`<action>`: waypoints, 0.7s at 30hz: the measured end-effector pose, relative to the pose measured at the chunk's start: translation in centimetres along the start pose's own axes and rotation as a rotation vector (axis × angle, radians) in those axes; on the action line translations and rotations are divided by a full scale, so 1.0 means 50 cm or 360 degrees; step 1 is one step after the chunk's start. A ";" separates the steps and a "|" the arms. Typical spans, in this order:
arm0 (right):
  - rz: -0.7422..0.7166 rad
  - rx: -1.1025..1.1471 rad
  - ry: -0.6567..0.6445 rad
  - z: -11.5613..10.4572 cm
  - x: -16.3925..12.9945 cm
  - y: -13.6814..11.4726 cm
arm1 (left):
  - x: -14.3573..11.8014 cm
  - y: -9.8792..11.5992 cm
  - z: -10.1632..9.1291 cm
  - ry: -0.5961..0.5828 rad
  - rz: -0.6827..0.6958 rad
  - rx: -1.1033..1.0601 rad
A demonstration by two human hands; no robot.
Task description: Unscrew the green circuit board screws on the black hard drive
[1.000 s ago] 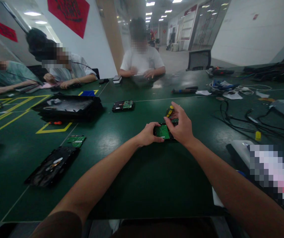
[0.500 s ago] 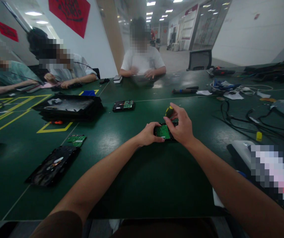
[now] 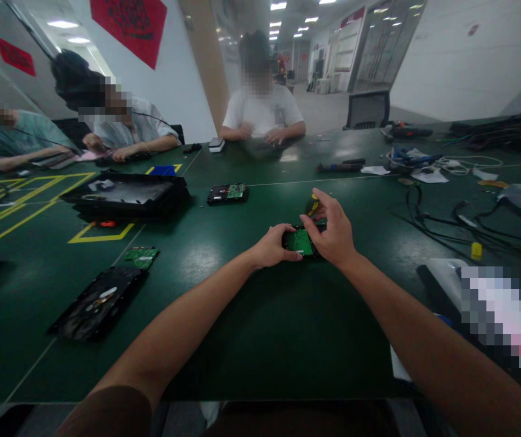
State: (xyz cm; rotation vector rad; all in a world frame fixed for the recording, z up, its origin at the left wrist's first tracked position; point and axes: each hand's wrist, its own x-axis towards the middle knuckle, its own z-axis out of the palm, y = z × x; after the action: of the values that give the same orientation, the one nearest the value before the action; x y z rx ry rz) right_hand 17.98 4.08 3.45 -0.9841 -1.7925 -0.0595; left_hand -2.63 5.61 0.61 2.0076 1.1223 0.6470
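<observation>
While the left hand clasps the hard drive from nine o'clock, the right hand pinches a just-rotated screwdriver, suggesting screw-turning.

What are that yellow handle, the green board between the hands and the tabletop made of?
Yellow handle: probably plastic, judging by its yellow and dark colouring; finish too small to tell.
Green board: likely coated circuit board laminate, from its flat, bright green face.
Tabletop: smooth, slightly glossy, with soft reflections; painted or a rubbery mat, I can't tell.
</observation>
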 end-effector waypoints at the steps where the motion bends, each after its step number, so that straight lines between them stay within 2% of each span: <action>1: 0.0001 0.0003 -0.0009 0.000 0.000 0.000 | -0.001 0.000 0.000 0.0005 -0.0005 -0.0007; 12: 0.0008 0.0036 0.0023 0.002 -0.001 0.004 | -0.001 -0.002 -0.001 -0.0003 0.0050 0.0013; 21: 0.0004 0.0041 -0.0029 0.002 0.002 0.003 | -0.003 0.004 -0.002 0.0002 -0.0004 0.0028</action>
State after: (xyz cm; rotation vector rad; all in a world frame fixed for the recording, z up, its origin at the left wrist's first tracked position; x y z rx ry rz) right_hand 18.00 4.27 3.43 -0.9716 -1.8043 -0.0259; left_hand -2.68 5.44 0.85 2.0205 1.1347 0.6389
